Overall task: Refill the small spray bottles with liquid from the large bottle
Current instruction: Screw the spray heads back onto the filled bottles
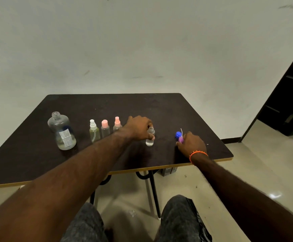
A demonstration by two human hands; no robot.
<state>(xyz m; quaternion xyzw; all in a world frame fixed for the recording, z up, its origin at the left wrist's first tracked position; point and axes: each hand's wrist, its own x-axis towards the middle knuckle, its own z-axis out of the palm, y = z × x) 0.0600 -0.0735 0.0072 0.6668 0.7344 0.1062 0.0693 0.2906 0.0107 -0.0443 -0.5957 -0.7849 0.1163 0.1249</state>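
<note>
Four small spray bottles stand on the worktop (159, 109), three capped (105, 128), one uncapped bottle (150, 137) gripped by the left hand (138, 127); right hand (191, 144) pinches a purple spray cap (180, 139), large bottle (62, 131) far left.

Head-high view, down over table (159, 109)

A: What colour is the bench (159, 105)?

B: Very dark brown, with a pale yellow edge. Left of the large bottle (62, 131) nothing else stands; that bottle is clear, with a white printed label and a dark blue patch.

A: And to the right of the large bottle?

B: A yellowish spray bottle (94, 131) with a white top, then two clear ones with pink tops (104, 123). Further right, an uncapped clear bottle (150, 137), a blue cap (178, 134) and a purple sprayer top (181, 139). The right wrist wears an orange band (197, 153).
</note>
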